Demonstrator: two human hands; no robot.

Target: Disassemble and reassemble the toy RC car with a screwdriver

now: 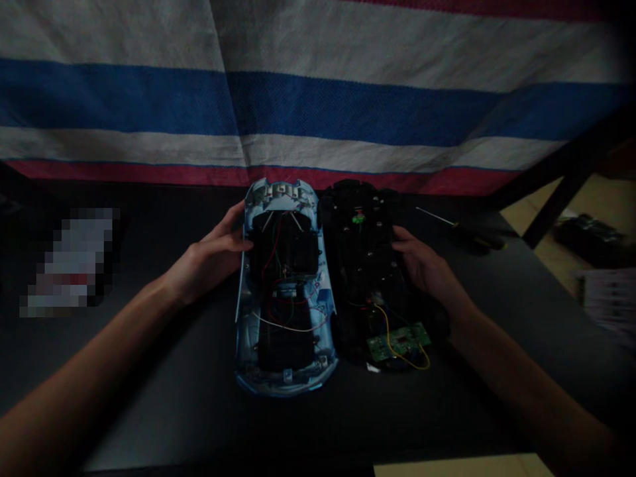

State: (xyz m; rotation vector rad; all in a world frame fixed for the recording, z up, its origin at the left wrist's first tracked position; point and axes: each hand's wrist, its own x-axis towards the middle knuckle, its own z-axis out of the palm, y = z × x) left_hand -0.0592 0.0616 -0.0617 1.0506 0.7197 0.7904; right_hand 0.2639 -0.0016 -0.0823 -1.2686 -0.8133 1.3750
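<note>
A blue toy car body shell lies upside down in the middle of the table, its inside and thin wires showing. My left hand grips its left edge, with the thumb on the rim and some fingers hidden behind. Right beside the shell is the black toy car chassis, with a green circuit board and a yellow wire at its near end. My right hand holds the chassis by its right side, fingertips at the edge. Wires run inside both halves; whether they join the two is too dark to tell.
A screwdriver with a dark handle lies on the black table to the right. A pixelated pale object is at the left. Behind hangs a striped cloth. Dark items sit on the floor beyond the table's right edge.
</note>
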